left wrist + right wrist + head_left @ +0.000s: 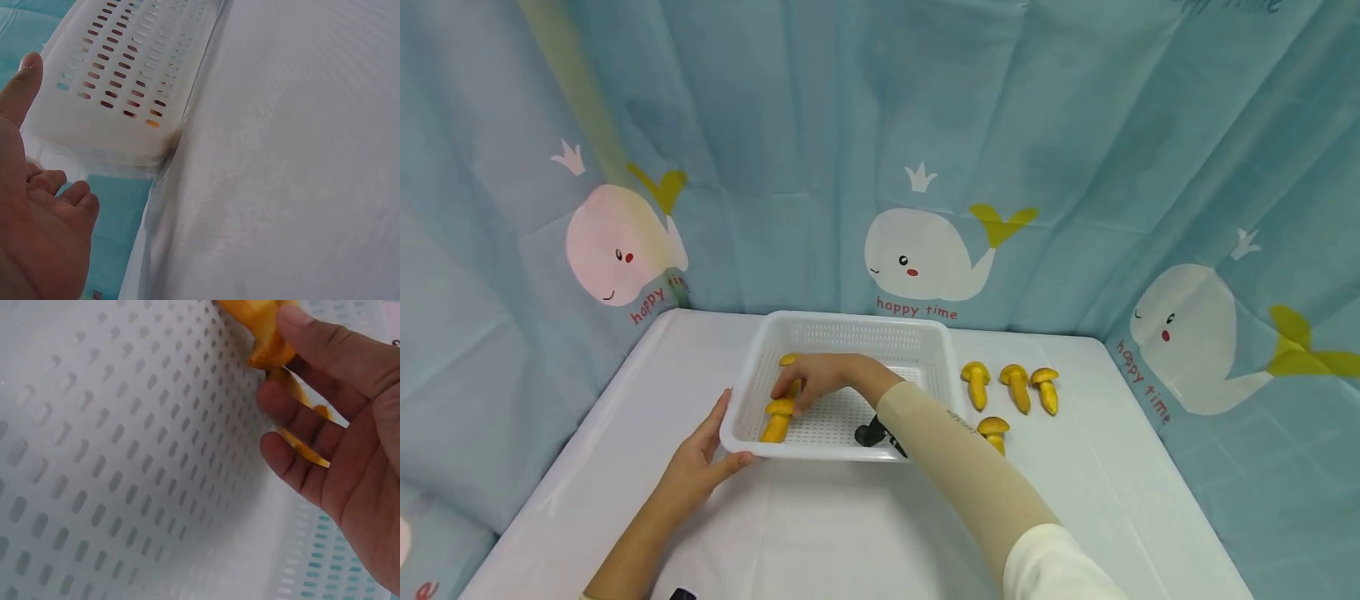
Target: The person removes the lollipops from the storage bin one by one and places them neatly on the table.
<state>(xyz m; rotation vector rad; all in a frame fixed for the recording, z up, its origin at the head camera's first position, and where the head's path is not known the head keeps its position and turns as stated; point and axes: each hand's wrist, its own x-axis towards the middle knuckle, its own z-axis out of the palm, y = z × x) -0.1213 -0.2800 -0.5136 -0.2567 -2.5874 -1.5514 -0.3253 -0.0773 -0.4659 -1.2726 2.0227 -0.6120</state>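
Six mushrooms (1019, 388), bright yellow, with rounded, slightly browner caps and tapering stems: two at the left end of one white basket (827, 452), four on the white surface (1112, 475) to its right, one partly behind a sleeve (958, 454). Right hand (826, 375) over the pair inside, fingers (294, 414) bent, grasp impossible to tell; left hand (696, 473) at a basket corner, fingers relaxed, spread.
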